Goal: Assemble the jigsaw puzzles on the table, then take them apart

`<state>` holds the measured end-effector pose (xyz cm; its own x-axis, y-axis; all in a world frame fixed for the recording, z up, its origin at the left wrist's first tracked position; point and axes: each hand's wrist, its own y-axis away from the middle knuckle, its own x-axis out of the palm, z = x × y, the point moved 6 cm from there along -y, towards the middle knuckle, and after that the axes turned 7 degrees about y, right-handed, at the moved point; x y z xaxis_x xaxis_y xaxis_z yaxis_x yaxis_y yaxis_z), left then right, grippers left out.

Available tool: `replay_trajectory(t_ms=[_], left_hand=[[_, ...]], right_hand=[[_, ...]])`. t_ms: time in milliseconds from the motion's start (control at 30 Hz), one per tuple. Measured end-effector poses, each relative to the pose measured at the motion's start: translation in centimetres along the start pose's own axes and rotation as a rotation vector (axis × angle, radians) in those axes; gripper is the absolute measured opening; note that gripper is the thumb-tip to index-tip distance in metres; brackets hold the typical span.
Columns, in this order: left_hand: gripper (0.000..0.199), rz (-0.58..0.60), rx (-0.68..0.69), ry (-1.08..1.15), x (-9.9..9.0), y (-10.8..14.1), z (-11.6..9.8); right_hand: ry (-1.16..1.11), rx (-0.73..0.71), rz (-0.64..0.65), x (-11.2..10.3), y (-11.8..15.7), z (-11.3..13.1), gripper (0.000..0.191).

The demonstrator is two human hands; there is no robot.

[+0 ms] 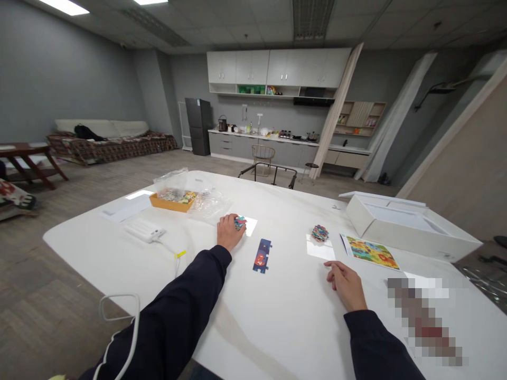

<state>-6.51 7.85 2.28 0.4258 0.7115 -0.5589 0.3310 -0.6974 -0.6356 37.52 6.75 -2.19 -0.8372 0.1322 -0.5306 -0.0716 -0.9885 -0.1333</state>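
Observation:
My left hand (pixel 230 233) rests on the white table (pixel 285 316) and grips a small bunch of colourful jigsaw pieces (pixel 240 223) at its fingertips. To its right lies a joined dark blue strip of puzzle pieces (pixel 262 256), close to but apart from the hand. My right hand (pixel 345 285) lies on the table holding nothing, just below a small heap of jigsaw pieces (pixel 319 233). A bright animal-themed picture card (pixel 371 252) sits near its fingers.
An orange tray (pixel 173 202) with pieces and clear plastic wrap stands at the far side. A white power bank (pixel 144 231) trails a cable. A large open white box (pixel 407 224) sits at the right. A pixelated patch covers the table's lower right.

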Motion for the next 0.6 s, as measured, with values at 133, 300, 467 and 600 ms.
replay_trajectory(t_ms=[133,300,467,600], left_hand=[[0.029,-0.002,-0.008,0.104,0.45,0.1,0.65],[0.039,-0.017,-0.021,0.14,0.4,0.17,0.86],[0.039,0.021,-0.054,0.182,0.51,0.19,1.03],[0.039,0.03,-0.034,0.245,0.08,0.3,0.65]], right_hand=[[0.009,-0.002,-0.005,-0.08,-0.02,0.15,0.043],[-0.003,-0.002,-0.005,-0.14,0.05,0.41,0.043],[0.007,0.001,-0.002,-0.17,0.15,0.54,0.042],[0.004,0.006,0.007,-0.1,0.1,0.32,0.041]])
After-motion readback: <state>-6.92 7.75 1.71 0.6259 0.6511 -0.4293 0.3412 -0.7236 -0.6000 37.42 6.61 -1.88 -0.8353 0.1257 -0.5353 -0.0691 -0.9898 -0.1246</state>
